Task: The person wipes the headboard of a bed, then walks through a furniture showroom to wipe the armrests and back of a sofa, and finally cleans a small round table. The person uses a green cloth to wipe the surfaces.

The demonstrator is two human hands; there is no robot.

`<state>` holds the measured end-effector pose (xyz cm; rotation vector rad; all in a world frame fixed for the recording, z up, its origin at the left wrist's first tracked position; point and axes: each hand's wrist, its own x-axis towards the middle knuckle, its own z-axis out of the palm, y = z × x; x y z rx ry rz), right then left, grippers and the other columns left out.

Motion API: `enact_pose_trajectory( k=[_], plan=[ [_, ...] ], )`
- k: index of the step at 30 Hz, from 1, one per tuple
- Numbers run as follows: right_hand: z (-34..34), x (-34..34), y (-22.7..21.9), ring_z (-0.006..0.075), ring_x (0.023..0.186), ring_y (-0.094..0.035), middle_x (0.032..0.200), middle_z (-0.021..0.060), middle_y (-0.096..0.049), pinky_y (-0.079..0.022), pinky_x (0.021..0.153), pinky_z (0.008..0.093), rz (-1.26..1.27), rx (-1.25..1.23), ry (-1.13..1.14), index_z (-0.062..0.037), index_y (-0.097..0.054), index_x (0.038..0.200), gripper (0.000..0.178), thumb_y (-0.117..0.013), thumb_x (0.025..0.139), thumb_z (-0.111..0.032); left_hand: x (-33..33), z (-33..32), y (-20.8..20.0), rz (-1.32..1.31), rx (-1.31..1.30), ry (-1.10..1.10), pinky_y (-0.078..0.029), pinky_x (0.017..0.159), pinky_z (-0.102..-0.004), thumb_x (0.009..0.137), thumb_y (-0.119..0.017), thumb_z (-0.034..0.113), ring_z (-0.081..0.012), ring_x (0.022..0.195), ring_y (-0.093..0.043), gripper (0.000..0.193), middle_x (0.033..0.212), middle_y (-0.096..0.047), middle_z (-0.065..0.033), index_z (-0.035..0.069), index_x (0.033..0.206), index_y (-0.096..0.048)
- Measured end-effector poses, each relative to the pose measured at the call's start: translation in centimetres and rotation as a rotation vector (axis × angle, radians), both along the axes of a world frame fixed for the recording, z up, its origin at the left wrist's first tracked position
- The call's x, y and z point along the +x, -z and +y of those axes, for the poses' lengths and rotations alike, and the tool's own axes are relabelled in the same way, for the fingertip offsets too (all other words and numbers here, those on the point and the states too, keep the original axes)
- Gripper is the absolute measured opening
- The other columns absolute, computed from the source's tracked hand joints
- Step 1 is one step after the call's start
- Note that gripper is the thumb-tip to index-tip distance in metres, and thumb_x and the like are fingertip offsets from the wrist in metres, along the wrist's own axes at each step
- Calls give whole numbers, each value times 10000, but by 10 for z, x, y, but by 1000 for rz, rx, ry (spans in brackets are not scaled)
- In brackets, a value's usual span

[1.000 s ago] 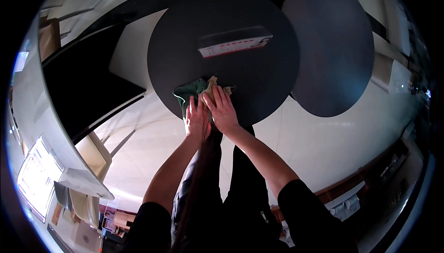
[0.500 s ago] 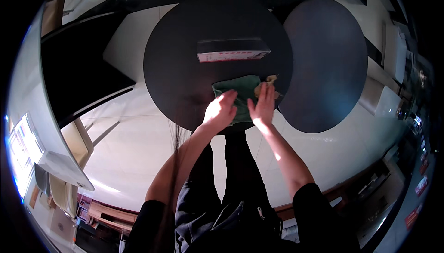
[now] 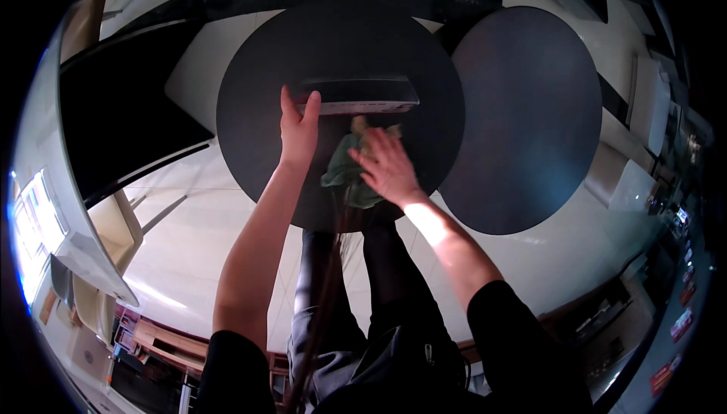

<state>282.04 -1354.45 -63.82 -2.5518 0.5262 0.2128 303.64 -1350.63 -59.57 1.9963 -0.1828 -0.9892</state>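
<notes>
A round black table [image 3: 257,58] stands before me, with a long black-and-white box [image 3: 360,96] across its middle. At the box's left end is my left hand [image 3: 299,130], thumb over the front corner and fingers apart; whether it presses on the box I cannot tell. Nearer to me lies a crumpled green cloth [image 3: 344,160], with a tan crumpled piece [image 3: 360,124] at its far side. My right hand [image 3: 388,164] rests over the right part of the cloth, palm down, fingers spread and slightly blurred. It hides part of both.
A second round dark table [image 3: 526,119] adjoins on the right. To the left stand a large black panel [image 3: 129,111] and a pale chair [image 3: 121,228]. Dark strands hang in front of my lap. A wooden shelf unit [image 3: 170,342] is at the lower left.
My left hand has left the cloth and moved up and left to the box's end. With my right hand over them, the cloth and the tan piece have shifted left and bunched up.
</notes>
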Motion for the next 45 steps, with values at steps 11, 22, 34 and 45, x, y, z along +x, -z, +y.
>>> enact_pose_trajectory(
  k=[11,22,34,45],
  plan=[
    [-10,-29,19,532,1377,-160,1456,350,-208,-196,1094,623,-7,-193,458,-145,-430,1407,659,-677,814,-290,5,49,0,407,-494,-460,-394,961,-318,997,-484,159,-132,1003,-558,415,997,-619,-45,35,1388,-421],
    [-8,79,43,402,1326,-353,1416,185,-391,-269,1105,550,-289,-98,-229,-219,-476,1351,469,-523,884,-208,5,112,-13,536,-609,-764,-445,792,-362,1014,-393,178,-205,763,-528,335,730,-551,-54,-26,1260,-494],
    [1,14,28,495,1380,-204,1429,366,-254,-200,1100,605,-108,-46,412,-151,-387,1433,672,-648,836,-313,-2,147,-12,575,-578,-976,-464,814,-341,963,-482,162,-179,827,-578,318,856,-606,-52,-9,1227,-530],
    [51,140,32,340,1406,-275,1464,134,-383,-228,1134,526,-306,87,-384,-231,-491,1354,501,-576,868,-323,-2,203,-16,728,-710,-939,-509,886,-455,959,-486,297,-304,998,-635,463,1067,-661,-169,89,1372,-458]
  ],
)
